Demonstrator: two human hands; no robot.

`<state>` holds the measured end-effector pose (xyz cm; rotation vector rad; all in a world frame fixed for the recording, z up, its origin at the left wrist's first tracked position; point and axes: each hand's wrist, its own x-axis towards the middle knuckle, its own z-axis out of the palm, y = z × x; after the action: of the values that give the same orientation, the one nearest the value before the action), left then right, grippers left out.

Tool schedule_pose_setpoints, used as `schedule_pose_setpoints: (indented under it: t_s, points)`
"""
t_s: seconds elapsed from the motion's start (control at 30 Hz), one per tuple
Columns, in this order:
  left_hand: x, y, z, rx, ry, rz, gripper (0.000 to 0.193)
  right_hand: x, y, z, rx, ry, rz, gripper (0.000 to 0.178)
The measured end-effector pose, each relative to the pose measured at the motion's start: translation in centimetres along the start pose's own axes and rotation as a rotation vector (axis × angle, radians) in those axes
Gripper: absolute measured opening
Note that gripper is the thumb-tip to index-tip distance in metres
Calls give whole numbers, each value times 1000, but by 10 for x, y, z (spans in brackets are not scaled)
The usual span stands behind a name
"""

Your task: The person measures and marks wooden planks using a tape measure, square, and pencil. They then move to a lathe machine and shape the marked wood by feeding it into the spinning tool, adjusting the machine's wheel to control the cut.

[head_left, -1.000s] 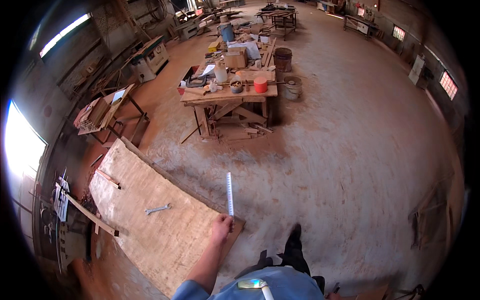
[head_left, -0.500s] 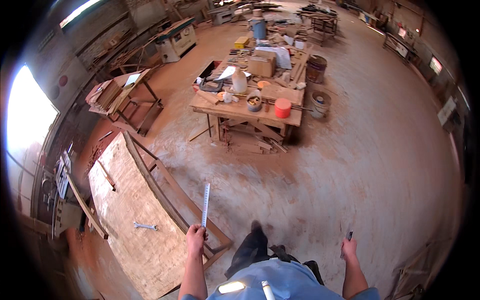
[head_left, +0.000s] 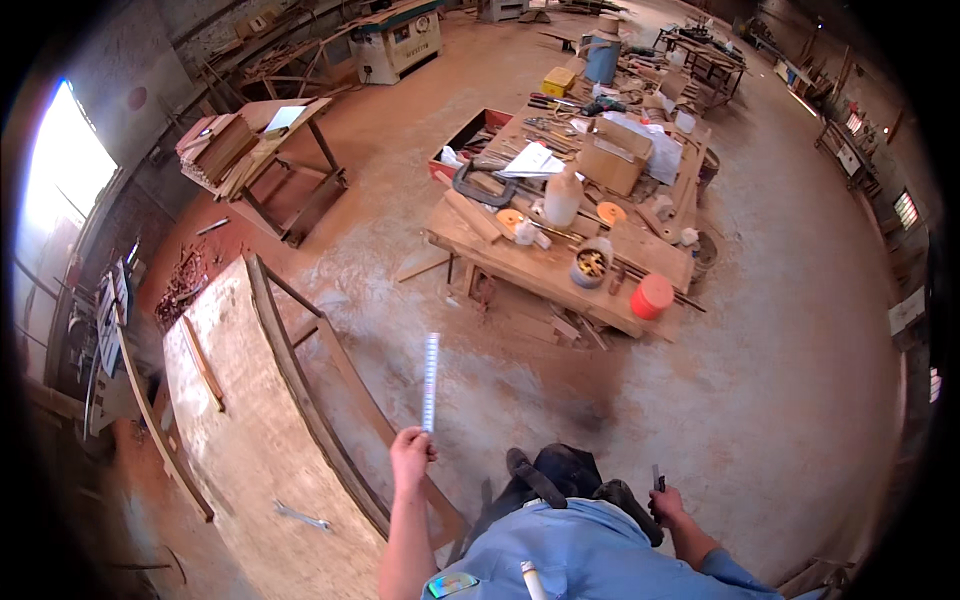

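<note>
My left hand (head_left: pixel 412 458) is closed on the lower end of a steel ruler (head_left: pixel 430 380), which points up and away from me over the floor. Off to the right, my right hand (head_left: pixel 667 507) grips a small slim tool (head_left: pixel 657 480) with a dark body and a thin metal-looking end; its exact kind is too small to tell. Left of my left arm lies a large pale board (head_left: pixel 240 400) on a wooden frame. On that board rest an open-ended wrench (head_left: pixel 302 515) and a narrow wooden strip (head_left: pixel 203 365).
Ahead stands a cluttered workbench (head_left: pixel 470 235) with a red round container (head_left: pixel 652 297), a tub of small pieces (head_left: pixel 590 265), a cloudy plastic bottle (head_left: pixel 563 197) and a cardboard box (head_left: pixel 613 157). A smaller table (head_left: pixel 290 120) carries stacked boards at the far left.
The cluttered bench appears nearer and further right as my view shifts. The ruler now points more nearly straight ahead. My right hand has come closer to my body. Both hands keep their holds.
</note>
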<state>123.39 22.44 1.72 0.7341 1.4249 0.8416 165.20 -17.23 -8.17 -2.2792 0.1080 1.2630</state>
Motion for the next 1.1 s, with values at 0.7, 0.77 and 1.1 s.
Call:
schedule_pose_setpoints:
  t_s: [0.7, 0.77, 1.1]
  points:
    - [443, 248, 152, 1284, -385, 380, 26, 90, -356, 231, 185, -39, 65, 13]
    - [486, 251, 178, 1237, -487, 442, 26, 72, -373, 240, 298, 27, 94, 12]
    - [626, 278, 285, 1129, -879, 125, 20, -45, -363, 386, 706, 380, 399, 11]
